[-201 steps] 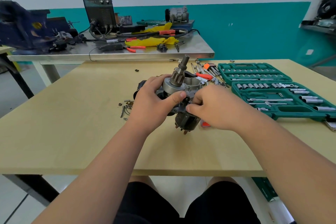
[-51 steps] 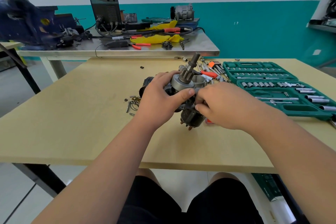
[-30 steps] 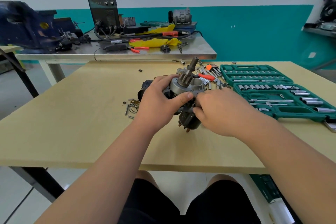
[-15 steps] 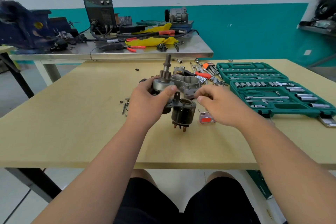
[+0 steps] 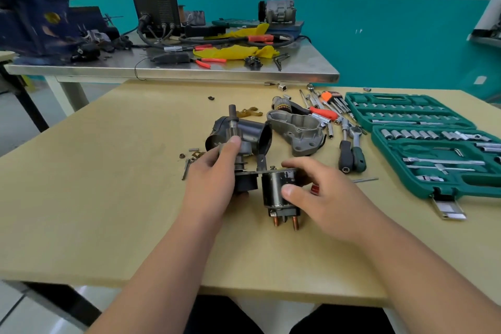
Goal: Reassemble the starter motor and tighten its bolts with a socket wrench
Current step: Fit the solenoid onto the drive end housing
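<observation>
The starter motor (image 5: 245,183) is only partly put together and sits in the person's hands, well to the left of the green tool case (image 5: 417,187), over the wooden table (image 5: 108,184). Whether it rests on the table cannot be told. The left hand (image 5: 214,179) is wrapped round the geared shaft (image 5: 232,122), which stands upright, with the thumb pressed against its gear. The right hand (image 5: 325,198), on the side nearer the case, clasps the black cylinder (image 5: 272,187), thumb on its side and fingers curled over its top. The cylinder's copper studs (image 5: 284,221) point toward the person. A thin black lever (image 5: 261,161) rises between the two held parts. Behind the hands, farther left of the case, a black housing (image 5: 252,130) lies on its side. The grey metal cover (image 5: 298,130) lies flat between that housing and the case. Just left of the case lie the socket wrench (image 5: 358,158), with its green handle, and a black-handled tool (image 5: 345,156), side by side and touched by neither hand. Loose bolts (image 5: 187,168) lie on the far side of the left hand from the case. The case lies open, with rows of sockets (image 5: 406,133) in its trays.
</observation>
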